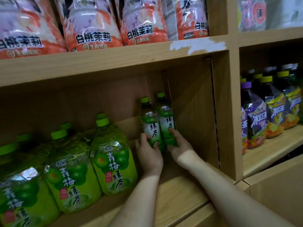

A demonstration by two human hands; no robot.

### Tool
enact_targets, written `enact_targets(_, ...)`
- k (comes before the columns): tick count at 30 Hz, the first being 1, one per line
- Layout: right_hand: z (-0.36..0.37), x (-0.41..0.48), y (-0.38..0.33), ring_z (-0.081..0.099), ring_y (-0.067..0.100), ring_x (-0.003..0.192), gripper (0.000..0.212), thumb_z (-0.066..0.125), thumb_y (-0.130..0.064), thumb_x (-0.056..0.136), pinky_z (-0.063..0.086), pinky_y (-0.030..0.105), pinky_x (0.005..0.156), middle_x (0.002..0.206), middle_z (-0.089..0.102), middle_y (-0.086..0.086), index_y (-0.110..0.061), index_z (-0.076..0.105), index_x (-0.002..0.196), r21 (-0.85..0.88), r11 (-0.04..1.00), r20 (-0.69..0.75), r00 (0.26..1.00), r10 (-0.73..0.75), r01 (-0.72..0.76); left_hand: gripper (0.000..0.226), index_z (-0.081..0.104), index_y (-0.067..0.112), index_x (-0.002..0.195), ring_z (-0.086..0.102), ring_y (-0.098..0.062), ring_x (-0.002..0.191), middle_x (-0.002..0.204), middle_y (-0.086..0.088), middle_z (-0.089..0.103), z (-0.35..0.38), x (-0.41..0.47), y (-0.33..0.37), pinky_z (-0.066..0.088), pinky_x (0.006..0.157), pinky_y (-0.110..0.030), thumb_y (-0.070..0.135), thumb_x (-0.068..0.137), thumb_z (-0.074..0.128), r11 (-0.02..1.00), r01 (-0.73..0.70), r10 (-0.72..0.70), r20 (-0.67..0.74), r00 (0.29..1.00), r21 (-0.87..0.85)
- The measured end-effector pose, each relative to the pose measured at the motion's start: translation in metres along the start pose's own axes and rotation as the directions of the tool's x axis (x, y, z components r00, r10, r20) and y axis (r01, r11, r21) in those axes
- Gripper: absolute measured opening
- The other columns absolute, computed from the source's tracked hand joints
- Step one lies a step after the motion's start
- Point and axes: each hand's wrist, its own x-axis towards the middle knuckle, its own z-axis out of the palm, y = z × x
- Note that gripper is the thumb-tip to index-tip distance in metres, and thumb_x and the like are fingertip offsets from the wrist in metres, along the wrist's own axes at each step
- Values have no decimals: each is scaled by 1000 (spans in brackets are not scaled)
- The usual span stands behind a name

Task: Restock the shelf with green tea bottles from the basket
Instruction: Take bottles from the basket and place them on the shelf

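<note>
On the middle wooden shelf, large plum green tea jugs crowd the left, so the free lane runs along the right wall. At the back corner stand two slim green tea bottles, upright and touching. My left hand cups one, fingers wrapped round its base; my right hand holds the other. Best to push both back squarely, labels forward, keeping clear of the jugs. No basket is in view.

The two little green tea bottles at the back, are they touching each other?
Touching. The head view shows the left bottle pressed against the right bottle, no gap.
</note>
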Motion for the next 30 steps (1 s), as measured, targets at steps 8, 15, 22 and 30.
enact_targets(8, 9, 27, 11, 10, 16, 146, 71, 39, 8, 88, 11, 32, 119, 159, 12, -3, -23, 22, 150, -31, 1000, -22, 1000, 3, -3, 39, 57, 20, 121, 59, -26, 108, 118, -8, 61, 5, 8, -8, 51, 90, -39, 5, 84, 61, 998, 4, -5, 24, 1000, 62)
enact_targets(15, 9, 23, 11, 3, 14, 147, 73, 42, -1, 92, 6, 28, 116, 160, -1, -7, -27, 10, 151, -144, 990, 91, 996, 21, -7, 41, 58, 15, 126, 58, -25, 113, 124, -8, 62, 0, 5, -3, 48, 95, -37, 9, 86, 59, 998, -11, 9, 40, 999, 64)
enact_targets(22, 9, 12, 2, 9, 16, 147, 78, 43, -3, 92, 12, 31, 119, 160, 6, -5, -31, 2, 151, -151, 988, 163, 984, 68, -43, 48, 48, 17, 137, 47, -23, 127, 145, -7, 41, -7, -5, 12, 36, 106, -31, 10, 90, 56, 981, -25, -2, 141, 990, 193)
enact_targets(30, -27, -27, -14, 50, 15, 119, 63, 60, -13, 90, 36, 19, 92, 134, 52, 5, -20, 30, 145, -91, 994, -155, 985, -81, 68, 45, 54, 16, 131, 52, -27, 118, 136, -8, 44, -17, -2, 26, 38, 100, -30, 14, 87, 61, 997, -30, 22, 118, 993, 64)
